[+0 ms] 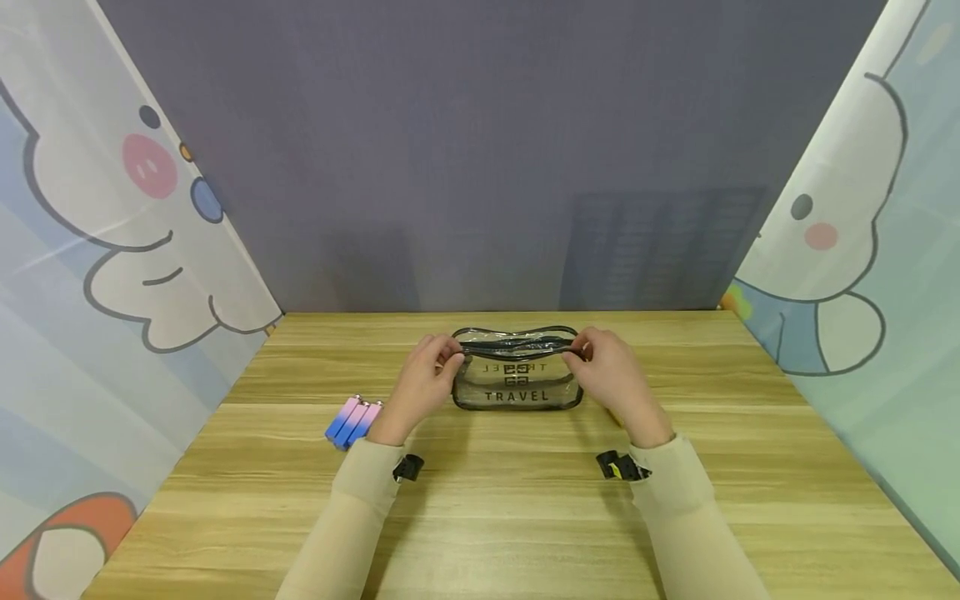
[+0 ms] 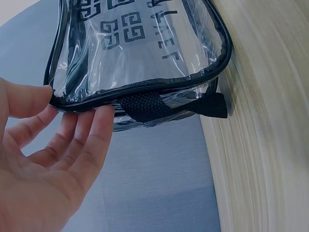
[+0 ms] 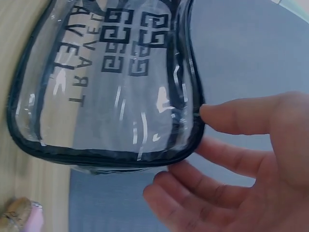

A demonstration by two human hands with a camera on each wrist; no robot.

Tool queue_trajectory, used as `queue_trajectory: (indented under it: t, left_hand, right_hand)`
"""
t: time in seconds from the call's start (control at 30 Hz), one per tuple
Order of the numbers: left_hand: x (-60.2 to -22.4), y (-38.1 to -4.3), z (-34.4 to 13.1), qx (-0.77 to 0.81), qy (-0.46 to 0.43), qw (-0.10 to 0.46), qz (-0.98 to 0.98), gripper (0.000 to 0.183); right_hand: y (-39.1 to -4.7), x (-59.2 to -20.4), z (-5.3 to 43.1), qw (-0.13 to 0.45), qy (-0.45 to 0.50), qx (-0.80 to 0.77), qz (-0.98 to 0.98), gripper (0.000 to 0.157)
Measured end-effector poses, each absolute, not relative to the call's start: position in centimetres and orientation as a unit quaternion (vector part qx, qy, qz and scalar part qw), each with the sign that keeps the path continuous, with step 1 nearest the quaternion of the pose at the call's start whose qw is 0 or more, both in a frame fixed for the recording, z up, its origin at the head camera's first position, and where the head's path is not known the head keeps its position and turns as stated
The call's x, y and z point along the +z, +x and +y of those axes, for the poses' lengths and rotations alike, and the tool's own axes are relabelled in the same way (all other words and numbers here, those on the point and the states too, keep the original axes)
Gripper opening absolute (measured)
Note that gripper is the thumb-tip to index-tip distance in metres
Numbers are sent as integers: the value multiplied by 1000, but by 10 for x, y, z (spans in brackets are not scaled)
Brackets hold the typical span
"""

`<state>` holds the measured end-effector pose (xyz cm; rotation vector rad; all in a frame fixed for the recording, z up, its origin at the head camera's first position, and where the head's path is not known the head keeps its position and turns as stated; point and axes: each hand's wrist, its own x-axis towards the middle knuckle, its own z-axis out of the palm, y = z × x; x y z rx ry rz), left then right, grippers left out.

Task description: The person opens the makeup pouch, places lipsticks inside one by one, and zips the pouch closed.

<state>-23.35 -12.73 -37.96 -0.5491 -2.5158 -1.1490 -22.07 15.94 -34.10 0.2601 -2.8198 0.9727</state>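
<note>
I have the clear pouch standing upright on the wooden table, its front lettered TRAVEL and its edges trimmed in black, between the two hands and in front of the grey partition. The left hand pinches the pouch's upper left corner, thumb on the near edge and fingers behind; through the left wrist camera I make out a black woven tab at that end. The right hand grips the upper right corner likewise, thumb against the trim and fingertips behind it. From here I cannot tell whether the zip along the top is fastened. Near the left wrist I see three pink-and-blue blocks lying side by side. My right wrist view also catches a brown object near the pouch, too cropped to identify.
</note>
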Motion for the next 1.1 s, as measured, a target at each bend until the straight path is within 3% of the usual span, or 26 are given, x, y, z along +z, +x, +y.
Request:
queue_trajectory:
  t: [0.3, 0.73, 1.1]
  left_hand:
    - [-378, -233, -127, -406, -195, 158, -879, 6]
    - [-378, -232, -131, -403, -196, 143, -882, 6]
    - [-377, -232, -132, -403, -202, 130, -883, 6]
  right_hand:
    - [-210, -330, 148, 123, 86, 244, -958, 30]
    - [-206, -332, 115, 231, 171, 197, -937, 17]
    - [-208, -344, 91, 265, 256, 195, -909, 11]
